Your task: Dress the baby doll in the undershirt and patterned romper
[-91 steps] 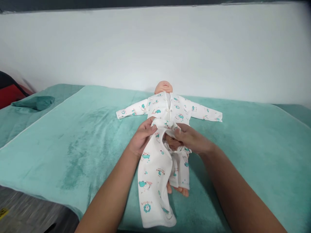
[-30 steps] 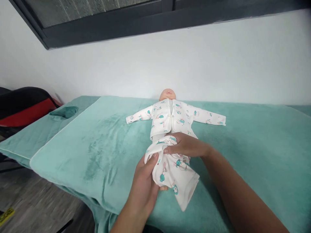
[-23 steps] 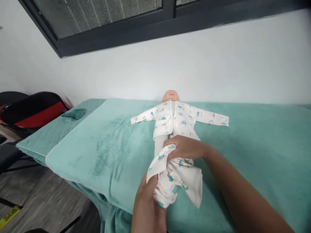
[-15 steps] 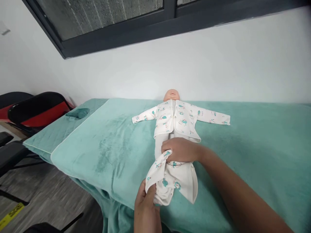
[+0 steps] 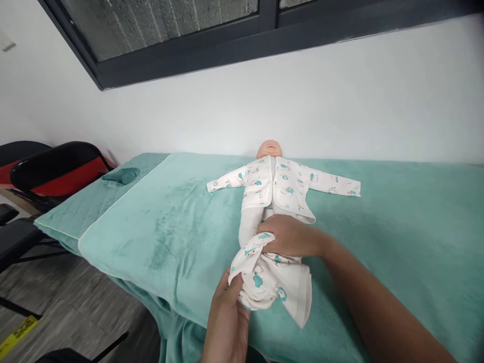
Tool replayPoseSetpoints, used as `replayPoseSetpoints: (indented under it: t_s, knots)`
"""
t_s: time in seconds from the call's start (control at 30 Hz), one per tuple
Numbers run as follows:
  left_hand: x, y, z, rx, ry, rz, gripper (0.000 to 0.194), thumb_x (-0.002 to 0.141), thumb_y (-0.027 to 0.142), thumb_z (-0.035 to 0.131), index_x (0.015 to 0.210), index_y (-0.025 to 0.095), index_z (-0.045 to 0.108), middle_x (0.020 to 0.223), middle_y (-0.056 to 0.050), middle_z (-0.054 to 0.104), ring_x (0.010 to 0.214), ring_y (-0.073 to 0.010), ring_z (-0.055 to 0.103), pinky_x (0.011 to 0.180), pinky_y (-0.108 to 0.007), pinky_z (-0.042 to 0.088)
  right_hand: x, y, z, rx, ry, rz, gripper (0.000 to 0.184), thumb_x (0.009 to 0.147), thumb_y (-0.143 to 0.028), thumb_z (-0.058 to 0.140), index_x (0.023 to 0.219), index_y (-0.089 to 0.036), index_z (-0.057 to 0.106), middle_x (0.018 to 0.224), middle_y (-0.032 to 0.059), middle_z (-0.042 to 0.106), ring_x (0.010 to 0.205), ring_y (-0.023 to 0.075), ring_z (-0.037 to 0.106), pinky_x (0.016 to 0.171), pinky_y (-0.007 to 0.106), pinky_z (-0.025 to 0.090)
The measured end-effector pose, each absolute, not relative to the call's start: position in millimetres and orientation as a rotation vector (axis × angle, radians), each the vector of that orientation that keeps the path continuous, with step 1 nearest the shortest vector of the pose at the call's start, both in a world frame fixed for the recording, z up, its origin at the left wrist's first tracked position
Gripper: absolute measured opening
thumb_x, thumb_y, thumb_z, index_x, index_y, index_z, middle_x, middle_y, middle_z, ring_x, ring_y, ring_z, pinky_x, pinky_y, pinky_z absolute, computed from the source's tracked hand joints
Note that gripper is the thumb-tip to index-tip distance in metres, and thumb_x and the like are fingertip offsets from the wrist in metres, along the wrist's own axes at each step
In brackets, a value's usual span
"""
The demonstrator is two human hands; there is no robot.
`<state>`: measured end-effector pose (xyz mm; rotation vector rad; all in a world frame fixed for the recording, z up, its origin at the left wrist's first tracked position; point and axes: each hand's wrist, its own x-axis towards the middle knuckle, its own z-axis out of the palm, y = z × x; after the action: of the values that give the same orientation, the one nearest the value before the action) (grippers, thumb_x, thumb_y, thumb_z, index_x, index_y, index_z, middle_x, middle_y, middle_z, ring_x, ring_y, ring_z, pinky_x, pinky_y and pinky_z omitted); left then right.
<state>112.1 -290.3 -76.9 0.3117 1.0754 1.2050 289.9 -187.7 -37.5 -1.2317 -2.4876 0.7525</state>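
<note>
A baby doll (image 5: 269, 148) lies on its back, dressed in a white jacket (image 5: 289, 189) with a teal print and its sleeves spread out. White cloth legs show below the jacket hem. Matching printed baby pants (image 5: 260, 282) are bunched around the lower legs, so the feet are hidden. My left hand (image 5: 229, 307) grips the lower left part of the pants, thumb on top. My right hand (image 5: 289, 236) is closed on the waistband edge near the doll's thighs, its fingertips partly hidden in the fabric.
A teal plush cover (image 5: 151, 227) drapes the bed, which stands against a white wall below a dark-framed window (image 5: 181, 43). A hollowed pillow (image 5: 121, 176) lies toward the left end. Black and red chairs (image 5: 68, 171) stand beside that end.
My left hand has moved slightly up with the gathered pants leg, and the doll's left-side leg bends a little more. My right hand keeps its hold on the waistband.
</note>
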Motion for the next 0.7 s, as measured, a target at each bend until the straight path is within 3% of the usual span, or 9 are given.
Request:
replayPoseSetpoints:
  t_s: [0.17,0.33,0.6,0.7]
  knots:
    - [112.3,-276.0,-69.6,0.561,1.219,1.252,0.041,0.073,0.036,0.071,0.109,0.018,0.065,0.094,-0.006,0.072,0.081,-0.0200,0.067,0.071,-0.028,0.050,303.8,-184.0,-22.6,-1.112,-2.337,1.256,0.034,0.082,-0.049,0.061,0.099,-0.021,0.066,0.098,0.0025,0.069,0.088,0.0214,0.061,0.073,0.030,0.043]
    - [99.1,-252.1,-71.5,0.916,1.361,1.234,0.024,0.079,0.030,0.062,0.100,0.020,0.066,0.092,-0.002,0.070,0.082,-0.0177,0.063,0.074,-0.027,0.048,311.1,-181.8,-22.3,-1.080,-2.263,1.470,0.043,0.080,-0.052,0.063,0.110,-0.021,0.065,0.108,0.0031,0.069,0.096,0.0228,0.062,0.077,0.030,0.046]
    - [94.9,-224.6,-68.9,1.069,1.365,1.229,0.019,0.078,0.032,0.060,0.092,0.019,0.064,0.084,-0.001,0.067,0.075,-0.0175,0.058,0.067,-0.026,0.044,297.1,-183.4,-26.1,-1.339,-2.255,1.220,0.035,0.074,-0.053,0.065,0.091,-0.022,0.066,0.093,0.0021,0.071,0.082,0.0226,0.062,0.068,0.030,0.043]
    - [91.9,-206.0,-72.7,1.197,1.349,1.231,0.017,0.081,0.032,0.058,0.091,0.019,0.064,0.089,-0.002,0.067,0.083,-0.0188,0.058,0.075,-0.027,0.045,291.7,-183.3,-29.7,-1.397,-2.228,1.060,0.030,0.077,-0.050,0.062,0.088,-0.022,0.063,0.090,0.0026,0.070,0.079,0.0219,0.061,0.067,0.031,0.041]
